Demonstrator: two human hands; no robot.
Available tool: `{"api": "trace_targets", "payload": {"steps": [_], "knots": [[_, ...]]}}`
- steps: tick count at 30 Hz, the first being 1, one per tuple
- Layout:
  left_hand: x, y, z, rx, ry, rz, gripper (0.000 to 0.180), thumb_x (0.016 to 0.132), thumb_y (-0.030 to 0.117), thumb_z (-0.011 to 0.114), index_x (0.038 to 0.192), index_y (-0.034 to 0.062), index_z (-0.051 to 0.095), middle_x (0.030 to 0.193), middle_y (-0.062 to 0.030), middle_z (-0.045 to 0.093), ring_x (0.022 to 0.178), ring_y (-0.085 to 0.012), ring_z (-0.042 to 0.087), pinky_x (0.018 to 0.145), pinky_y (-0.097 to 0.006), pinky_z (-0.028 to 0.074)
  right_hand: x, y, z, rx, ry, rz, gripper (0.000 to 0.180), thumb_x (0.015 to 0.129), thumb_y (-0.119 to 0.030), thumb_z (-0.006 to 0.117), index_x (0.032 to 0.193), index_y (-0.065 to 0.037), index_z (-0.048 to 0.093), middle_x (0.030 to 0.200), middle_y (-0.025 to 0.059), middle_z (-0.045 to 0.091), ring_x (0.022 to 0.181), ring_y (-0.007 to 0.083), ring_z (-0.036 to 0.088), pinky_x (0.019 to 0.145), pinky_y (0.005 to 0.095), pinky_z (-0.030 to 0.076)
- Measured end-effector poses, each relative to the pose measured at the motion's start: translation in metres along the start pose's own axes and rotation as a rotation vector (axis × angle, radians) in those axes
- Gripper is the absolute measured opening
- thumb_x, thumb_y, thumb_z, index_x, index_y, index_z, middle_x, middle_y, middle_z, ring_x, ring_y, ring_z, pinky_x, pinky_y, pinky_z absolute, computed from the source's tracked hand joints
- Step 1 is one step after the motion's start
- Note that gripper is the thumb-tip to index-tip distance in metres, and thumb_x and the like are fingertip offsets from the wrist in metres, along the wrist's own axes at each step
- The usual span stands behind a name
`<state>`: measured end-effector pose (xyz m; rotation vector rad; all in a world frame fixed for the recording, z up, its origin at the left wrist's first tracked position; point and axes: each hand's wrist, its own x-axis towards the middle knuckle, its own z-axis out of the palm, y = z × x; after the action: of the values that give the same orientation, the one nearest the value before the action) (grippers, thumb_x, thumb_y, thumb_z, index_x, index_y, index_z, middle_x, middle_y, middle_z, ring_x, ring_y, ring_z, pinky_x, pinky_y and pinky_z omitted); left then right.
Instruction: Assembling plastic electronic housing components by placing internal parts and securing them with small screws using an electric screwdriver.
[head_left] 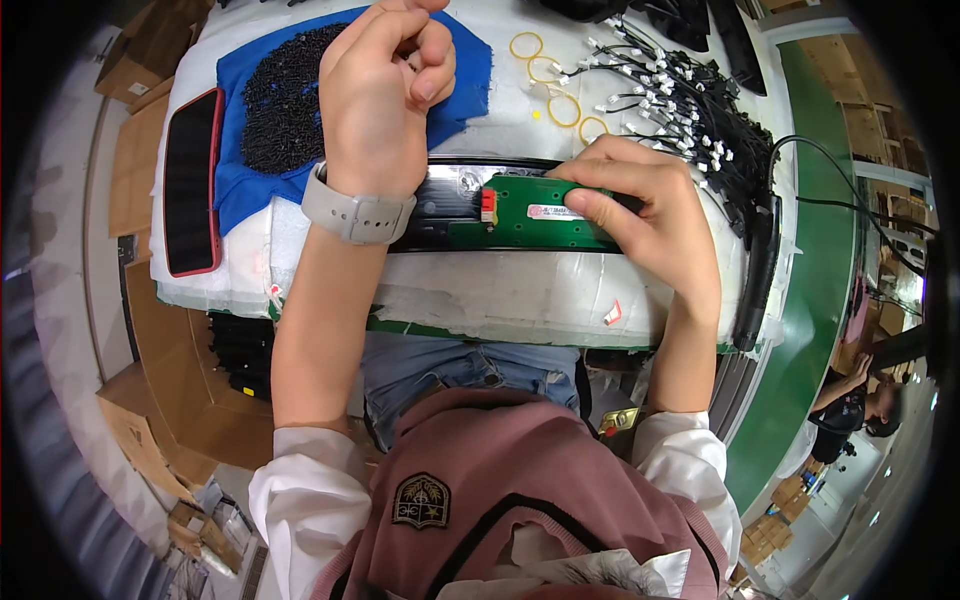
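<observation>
My right hand (650, 200) pinches the right part of a green circuit board (558, 228) between thumb and fingers. A white label and a red connector (488, 206) show on the board's face. It lies over a long black plastic housing (428, 236) on the table, tilted or flat, I cannot tell. My left hand (385, 85) is raised over the blue cloth (470, 85), its fingers curled closed; whatever they hold, if anything, is hidden. A large heap of small black screws (282, 105) covers the cloth beside it.
A red-edged phone (193, 185) lies at the table's left. Yellow rubber bands (563, 110) and a tangle of black cables with white connectors (690, 120) are at the back right. A black bar (757, 280) stands along the right edge. Another person (850, 410) is far right.
</observation>
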<state>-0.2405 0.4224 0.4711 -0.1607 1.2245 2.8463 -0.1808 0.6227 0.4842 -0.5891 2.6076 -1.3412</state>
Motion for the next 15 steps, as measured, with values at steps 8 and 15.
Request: {"api": "trace_targets", "payload": {"steps": [8,15], "knots": [[0.004,-0.013,-0.004,0.230,-0.146,-0.019,0.024,0.090,0.007,0.047,0.109,-0.0071,0.049,0.085,-0.0117,0.061,0.058,-0.0083,0.042,0.056,-0.021,0.038,-0.002,-0.002,0.001,-0.359,0.078,-0.135,0.039,0.064,-0.006,0.071,0.102,-0.004,0.061,0.086,0.0095,0.054,0.085,0.0277,0.052,0.076,0.0355,0.044],[-0.002,-0.011,0.003,0.325,-0.219,-0.083,0.021,0.089,0.015,0.055,0.095,-0.0045,0.055,0.077,-0.0097,0.064,0.053,-0.0073,0.049,0.051,-0.021,0.039,-0.009,-0.012,-0.018,-0.320,0.188,-0.114,0.043,0.059,-0.013,0.077,0.098,-0.003,0.063,0.080,0.0095,0.057,0.076,0.0237,0.056,0.070,0.0311,0.046]]}}
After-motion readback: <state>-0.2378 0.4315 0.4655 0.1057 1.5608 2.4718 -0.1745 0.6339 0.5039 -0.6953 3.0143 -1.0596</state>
